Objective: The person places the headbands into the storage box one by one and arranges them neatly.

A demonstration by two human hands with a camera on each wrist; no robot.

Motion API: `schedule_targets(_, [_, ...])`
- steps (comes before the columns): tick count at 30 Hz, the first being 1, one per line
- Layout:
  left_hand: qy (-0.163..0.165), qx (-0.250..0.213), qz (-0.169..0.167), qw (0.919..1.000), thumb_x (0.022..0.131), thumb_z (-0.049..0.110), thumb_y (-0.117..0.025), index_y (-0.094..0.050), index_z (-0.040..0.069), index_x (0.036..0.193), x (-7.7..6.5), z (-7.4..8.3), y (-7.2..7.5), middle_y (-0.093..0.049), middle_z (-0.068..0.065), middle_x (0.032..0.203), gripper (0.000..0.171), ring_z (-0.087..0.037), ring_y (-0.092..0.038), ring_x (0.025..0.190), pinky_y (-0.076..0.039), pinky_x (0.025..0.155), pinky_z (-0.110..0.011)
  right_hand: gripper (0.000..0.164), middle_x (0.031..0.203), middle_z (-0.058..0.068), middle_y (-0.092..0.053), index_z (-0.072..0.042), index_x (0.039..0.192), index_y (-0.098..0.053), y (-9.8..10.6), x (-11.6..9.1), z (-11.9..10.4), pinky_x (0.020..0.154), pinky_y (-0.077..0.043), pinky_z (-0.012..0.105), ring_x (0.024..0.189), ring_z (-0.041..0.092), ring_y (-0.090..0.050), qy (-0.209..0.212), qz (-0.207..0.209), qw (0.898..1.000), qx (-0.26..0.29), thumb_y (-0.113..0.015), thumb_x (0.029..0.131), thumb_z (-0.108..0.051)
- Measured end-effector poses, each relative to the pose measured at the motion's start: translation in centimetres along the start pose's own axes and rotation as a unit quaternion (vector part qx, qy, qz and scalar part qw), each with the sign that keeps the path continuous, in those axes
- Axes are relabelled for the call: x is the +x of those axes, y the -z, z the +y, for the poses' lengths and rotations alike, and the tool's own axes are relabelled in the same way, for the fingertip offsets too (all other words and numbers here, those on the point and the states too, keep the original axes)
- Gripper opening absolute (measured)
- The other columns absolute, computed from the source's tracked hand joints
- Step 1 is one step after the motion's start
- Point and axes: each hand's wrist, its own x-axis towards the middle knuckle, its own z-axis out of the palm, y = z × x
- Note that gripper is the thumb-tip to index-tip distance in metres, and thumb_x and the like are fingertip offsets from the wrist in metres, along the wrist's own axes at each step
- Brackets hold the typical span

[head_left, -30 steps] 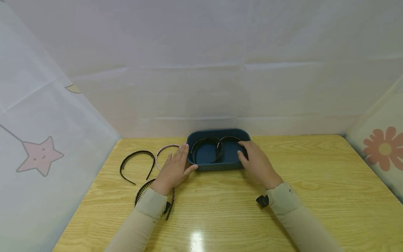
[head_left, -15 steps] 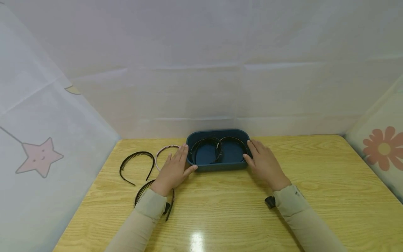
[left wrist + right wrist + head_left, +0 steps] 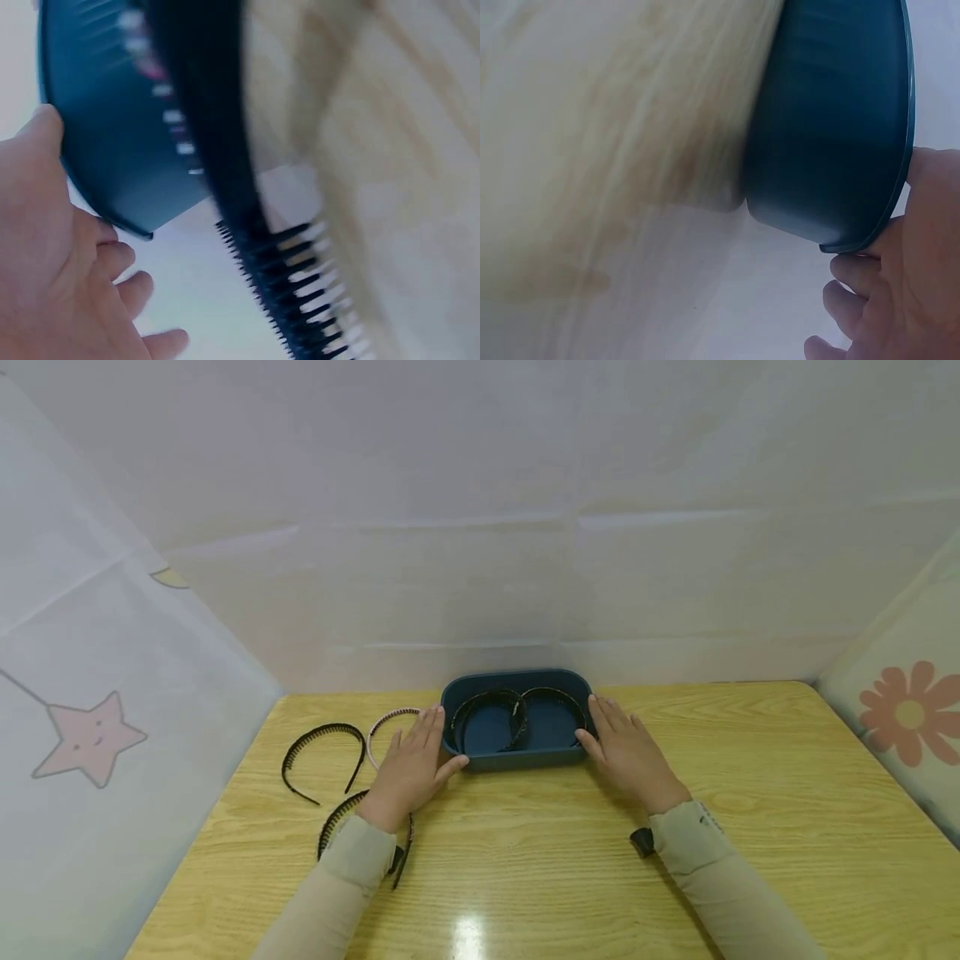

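Observation:
A dark blue rectangular box (image 3: 525, 762) with rounded corners stands at the table's back edge. My left hand (image 3: 411, 767) touches its left end, fingers fairly straight and thumb by the near corner. At the opposite end my right hand (image 3: 630, 756) rests against the wall in the same way, as the right wrist view shows with its box wall (image 3: 825, 127). Inside lie a dark headband (image 3: 491, 692) on the left and another headband (image 3: 558, 690) on the right, partly overlapping. Close to the left wrist camera is a black toothed headband (image 3: 217, 120).
Left of the box, a black toothed headband (image 3: 330, 727) lies on the wooden table (image 3: 525, 860). A pale pink headband (image 3: 386, 718) is partly hidden by my left hand. Another black headband (image 3: 337, 814) lies under my left wrist. A pale cloth wall (image 3: 510, 568) rises behind.
My right hand has come out of the box's right side and now lies flat along its outer end. The left hand and the headbands stay essentially where they were.

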Motion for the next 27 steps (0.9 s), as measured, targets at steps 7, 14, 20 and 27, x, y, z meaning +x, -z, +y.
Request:
schedule_targets(7, [0.005, 0.002, 0.051, 0.9987, 0.103, 0.049, -0.055, -0.029, 0.009, 0.161, -1.6, -0.2, 2.8, -0.019, -0.016, 0.167, 0.075, -0.04, -0.018, 0.153, -0.021, 0.116, -0.07, 0.069, 0.165, 0.024, -0.02, 0.005, 0.159, -0.021, -0.3, 0.3, 0.2, 0.123, -0.012, 0.059, 0.153, 0.041, -0.017, 0.012, 0.005, 1.0, -0.003, -0.04, 0.111, -0.041])
schedule_targets(14, [0.056, -0.046, 0.021, 0.9971, 0.105, 0.029, -0.059, -0.047, 0.002, 0.151, -4.3, -2.5, 5.3, -0.047, -0.028, 0.147, 0.054, -0.05, -0.047, 0.131, -0.046, 0.099, -0.065, 0.069, 0.165, 0.026, -0.019, 0.006, 0.159, -0.02, -0.5, 0.2, 0.1, 0.122, -0.015, 0.061, 0.152, 0.043, -0.016, 0.014, 0.002, 0.999, 0.032, -0.041, 0.111, -0.039])
schedule_targets(20, [0.093, -0.102, -0.056, 0.9888, 0.103, 0.016, -0.061, -0.059, -0.006, 0.135, -5.9, -4.8, 6.5, -0.065, -0.026, 0.123, 0.039, -0.043, -0.063, 0.111, -0.052, 0.092, -0.057, 0.071, 0.166, 0.024, -0.015, 0.004, 0.16, -0.016, -0.8, 0.4, 0.4, 0.122, -0.014, 0.061, 0.153, 0.041, -0.013, 0.007, -0.002, 0.999, 0.043, -0.04, 0.111, -0.04])
schedule_targets(27, [0.132, -0.144, -0.125, 0.9727, 0.099, 0.008, -0.063, -0.063, -0.009, 0.122, -6.8, -6.7, 6.7, -0.066, -0.024, 0.108, 0.028, -0.039, -0.064, 0.097, -0.055, 0.077, -0.05, 0.072, 0.166, 0.024, -0.016, 0.005, 0.16, -0.016, -0.5, 0.3, 0.6, 0.122, -0.014, 0.061, 0.154, 0.041, -0.013, 0.0, -0.005, 0.998, 0.058, -0.041, 0.111, -0.041])
